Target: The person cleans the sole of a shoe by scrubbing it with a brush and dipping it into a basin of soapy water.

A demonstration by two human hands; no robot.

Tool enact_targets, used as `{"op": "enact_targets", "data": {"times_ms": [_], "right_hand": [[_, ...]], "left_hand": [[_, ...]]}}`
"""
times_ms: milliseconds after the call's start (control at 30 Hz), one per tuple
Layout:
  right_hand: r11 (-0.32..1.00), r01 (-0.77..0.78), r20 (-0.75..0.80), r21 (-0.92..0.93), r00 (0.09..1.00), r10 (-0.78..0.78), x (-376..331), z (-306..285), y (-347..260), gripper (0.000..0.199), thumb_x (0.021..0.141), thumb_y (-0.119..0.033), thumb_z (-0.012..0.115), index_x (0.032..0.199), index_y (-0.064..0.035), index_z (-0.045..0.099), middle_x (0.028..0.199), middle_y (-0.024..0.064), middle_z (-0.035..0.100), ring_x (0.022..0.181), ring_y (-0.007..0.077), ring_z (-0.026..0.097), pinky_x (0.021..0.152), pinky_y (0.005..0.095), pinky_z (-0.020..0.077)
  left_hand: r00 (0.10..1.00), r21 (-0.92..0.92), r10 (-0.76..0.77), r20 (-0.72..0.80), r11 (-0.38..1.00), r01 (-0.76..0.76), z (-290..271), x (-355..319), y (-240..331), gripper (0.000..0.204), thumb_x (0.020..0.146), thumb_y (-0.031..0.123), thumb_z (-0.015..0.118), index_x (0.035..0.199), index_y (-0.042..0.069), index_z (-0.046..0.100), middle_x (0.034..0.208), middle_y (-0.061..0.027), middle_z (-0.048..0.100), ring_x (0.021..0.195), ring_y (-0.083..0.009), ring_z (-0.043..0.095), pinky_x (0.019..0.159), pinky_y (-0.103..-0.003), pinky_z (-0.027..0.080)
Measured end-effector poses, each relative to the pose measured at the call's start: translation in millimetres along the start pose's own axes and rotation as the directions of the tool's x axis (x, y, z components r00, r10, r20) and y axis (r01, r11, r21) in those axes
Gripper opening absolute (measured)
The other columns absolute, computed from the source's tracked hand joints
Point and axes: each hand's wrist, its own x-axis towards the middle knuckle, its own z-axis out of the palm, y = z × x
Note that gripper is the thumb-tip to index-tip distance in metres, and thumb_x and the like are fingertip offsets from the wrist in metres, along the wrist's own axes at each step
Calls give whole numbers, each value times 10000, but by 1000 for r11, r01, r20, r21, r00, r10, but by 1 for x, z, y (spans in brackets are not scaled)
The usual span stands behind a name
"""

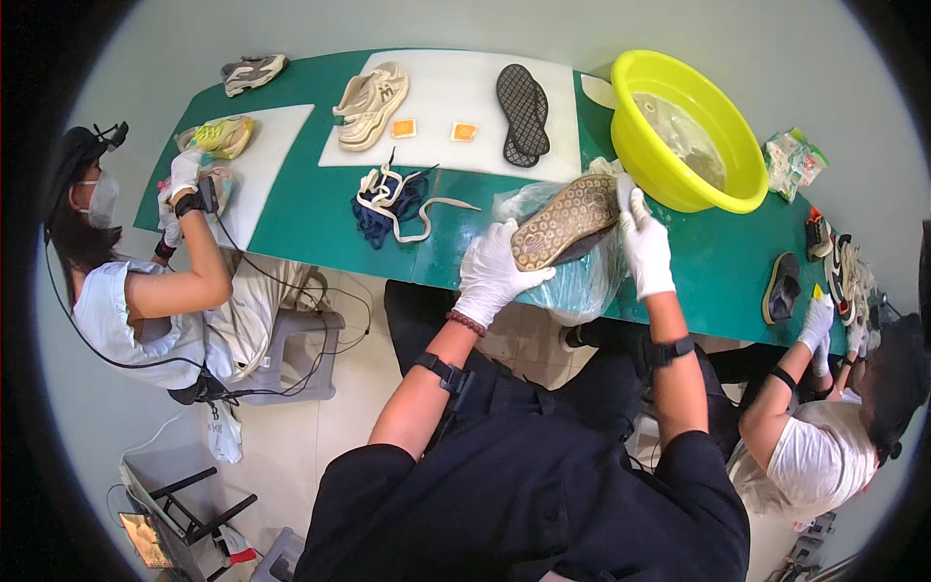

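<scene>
My left hand (493,272), in a white glove, grips one end of a shoe (564,221) whose patterned tan sole faces up. My right hand (647,244), gloved too, is closed on a small whitish pad (625,191) at the shoe's other end. Whether the pad is a sponge or a folded cloth, I cannot tell. Beneath the shoe a clear plastic bag (585,289) hangs over the table's near edge. Left of my hands lie white shoelaces (400,199) on a dark blue bundle (373,225).
A yellow-green basin (632,141) of cloudy water stands right of the white board (475,78), which bears a beige shoe (373,109), dark insoles (522,114) and two orange-and-white squares (465,131). Co-workers sit at both sides, a left one (155,301) with a yellow shoe (221,137).
</scene>
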Motion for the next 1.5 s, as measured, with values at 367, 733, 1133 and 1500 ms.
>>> {"op": "enact_targets", "data": {"times_ms": [367,733,1133,1500], "right_hand": [[964,200,50,174,976,-212,-14,19,7,460,993,-325,549,1427,-174,518,1119,287,652,1044,370,678,872,409,527],[977,200,354,-68,921,-164,-68,33,-40,482,983,-308,585,1444,-194,502,1049,297,638,993,413,666,806,423,533],[958,284,366,32,889,-276,-81,48,-46,508,980,-309,534,1460,-159,466,1024,284,658,912,468,656,807,487,535],[961,278,262,10,926,-271,-89,59,-53,526,995,-254,503,1496,-125,413,1189,320,605,957,447,670,835,473,546]], "left_hand": [[999,-25,28,-32,999,-29,-3,-3,1,977,569,526,890,1279,-6,479,1089,-187,582,966,-369,605,851,-462,489],[1000,-48,11,-5,999,-11,1,-1,-3,953,568,530,888,1256,-8,507,1074,-184,591,941,-373,613,830,-464,500],[994,-64,-60,96,996,66,-7,3,2,960,573,532,888,1270,-9,509,1105,-193,601,979,-379,618,859,-461,503],[999,-46,-29,35,998,31,-4,1,0,909,567,516,873,1239,11,527,1071,-188,608,958,-374,627,825,-474,508]]}}
